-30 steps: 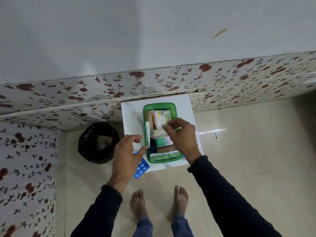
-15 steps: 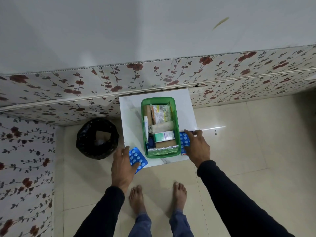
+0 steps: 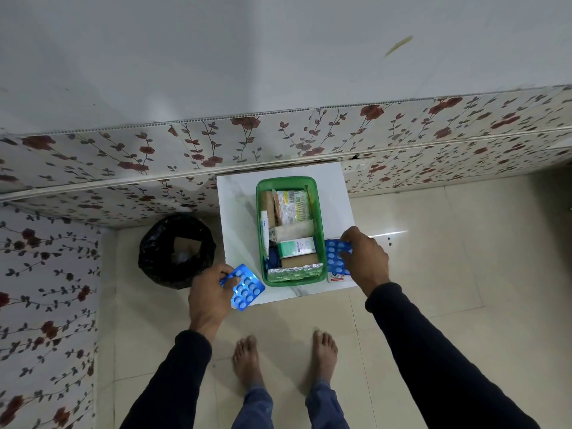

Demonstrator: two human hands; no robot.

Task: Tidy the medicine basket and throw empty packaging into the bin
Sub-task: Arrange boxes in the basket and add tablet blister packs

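A green medicine basket (image 3: 319, 224) stands on a small white table (image 3: 238, 212), packed with boxes, a tube, foil strips and sachets. My left hand (image 3: 210, 292) grips a blue blister strip (image 3: 246, 287) at the table's front left corner. My right hand (image 3: 365, 258) grips a second blue blister strip (image 3: 334, 257) just right of the basket, over a small white box (image 3: 335, 277). A bin lined with a black bag (image 3: 176, 250) stands on the floor left of the table, with some packaging inside.
The table stands against a wall with floral panels (image 3: 278, 140). My bare feet (image 3: 284, 357) are on the tiled floor in front of it. Open floor (image 3: 448, 258) stretches to the right.
My right hand left the basket and took hold of the blue strip to its right. My left hand dropped onto the blue strip at the front left corner and gripped it.
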